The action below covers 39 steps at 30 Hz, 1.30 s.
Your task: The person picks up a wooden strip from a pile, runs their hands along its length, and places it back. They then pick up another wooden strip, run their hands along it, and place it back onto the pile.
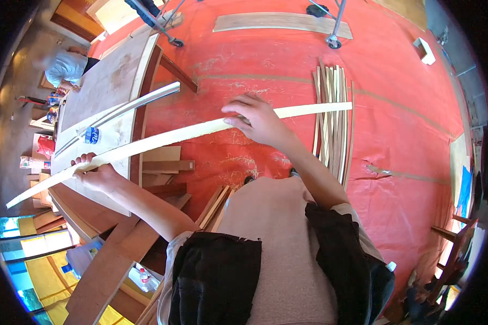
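Note:
A long pale wooden strip runs slantwise across the view, from the lower left over the workbench to the stack of strips at right. My left hand is closed around it near its left end, fingers over the far edge. Farther along, my right hand is over the strip. Its fingers are curved and apart from the thumb, which is at the strip; whether the palm touches the wood is hidden. Beyond the left hand, a plastic bottle with a blue label and a narrow light-coloured strip lie on the workbench.
Several thin strips lie stacked on the red floor covering. Boards lean below the bench at lower left. Wheeled metal legs stand near a long plank. Another person is beyond the bench.

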### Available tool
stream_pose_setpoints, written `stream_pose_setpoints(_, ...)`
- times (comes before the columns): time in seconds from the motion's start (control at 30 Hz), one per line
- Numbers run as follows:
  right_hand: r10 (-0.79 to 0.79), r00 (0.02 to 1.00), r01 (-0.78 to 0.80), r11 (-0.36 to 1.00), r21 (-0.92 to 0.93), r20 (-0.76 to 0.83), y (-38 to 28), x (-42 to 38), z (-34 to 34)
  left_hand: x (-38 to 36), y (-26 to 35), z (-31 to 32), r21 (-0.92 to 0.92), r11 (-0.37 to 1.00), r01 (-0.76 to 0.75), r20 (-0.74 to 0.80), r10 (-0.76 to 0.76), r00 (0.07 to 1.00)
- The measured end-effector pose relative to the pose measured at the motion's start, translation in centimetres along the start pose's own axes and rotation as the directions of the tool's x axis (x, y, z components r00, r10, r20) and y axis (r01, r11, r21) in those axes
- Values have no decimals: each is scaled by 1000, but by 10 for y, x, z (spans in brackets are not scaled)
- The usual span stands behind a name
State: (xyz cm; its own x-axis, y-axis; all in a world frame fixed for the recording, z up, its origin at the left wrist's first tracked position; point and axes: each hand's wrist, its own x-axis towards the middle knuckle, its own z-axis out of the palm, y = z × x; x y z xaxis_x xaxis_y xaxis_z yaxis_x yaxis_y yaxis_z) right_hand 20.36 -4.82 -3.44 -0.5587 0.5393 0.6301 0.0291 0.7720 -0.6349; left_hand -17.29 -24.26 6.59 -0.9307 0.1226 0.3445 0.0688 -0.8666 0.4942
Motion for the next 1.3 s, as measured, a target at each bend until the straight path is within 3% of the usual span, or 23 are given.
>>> stream_pose_setpoints(0.07, 31, 986, -53, 990, 130, 166, 7, 4, 4, -4, -1, 4, -10, 1000, 1, 24, -1, 1000)
stream_pose_setpoints(0.17, 19, 994, -30, 994, 103, 106, 9, 0, 12, -7, -1, 4, -23, 1000, 3, 42, -2, 999)
stream_pose_setpoints(0.27, 249, 968, -237, 938, 252, -17, 8, -1, 21, -6, -2, 3, -13, 1000, 11, 7, -11, 1000)
stream_pose_setpoints(0.37, 456, 890, -430, 852, 298, -20, 10, 5, 21, -9, -4, 1, -21, 1000, 0, 1, 0, 1000)
stream_pose_setpoints(0.47, 313, 939, -266, 925, 271, -146, 26, -2, 20, -7, -6, -4, 9, 1000, -9, 11, 8, 1000)
stream_pose_setpoints(0.57, 296, 935, -282, 955, 96, -195, 33, -13, 6, -10, -7, 1, 31, 999, -26, -39, 27, 999)
stream_pose_setpoints(0.77, -135, 990, 128, 980, -155, -37, 30, -32, -4, -5, -12, -1, 37, 998, -44, -58, 46, 997)
stream_pose_setpoints(0.87, -202, 976, 179, 957, -230, -80, 30, -31, 3, -3, -13, 0, 46, 999, -21, -72, 24, 997)
stream_pose_setpoints(0.97, -221, 974, 202, 940, -276, -41, 40, -36, 12, 3, -12, -5, -11, 999, 44, -21, -45, 999)
stream_pose_setpoints(1.07, -230, 972, 212, 944, -252, -46, 41, -38, 17, 12, -15, -15, 83, 997, 4, -4, -4, 1000)
stream_pose_setpoints(1.17, -43, 983, 49, 998, 31, -178, 42, -49, 31, 6, -21, -13, 147, 989, -26, 18, 24, 1000)
stream_pose_setpoints(1.23, 174, 956, -134, 975, 177, -235, 30, -51, 35, 7, -20, -15, 144, 989, -15, -9, 17, 1000)
stream_pose_setpoints(1.3, 154, 972, -116, 971, 211, -177, 50, -57, 46, -22, -29, 19, 151, 987, -59, -86, 73, 994)
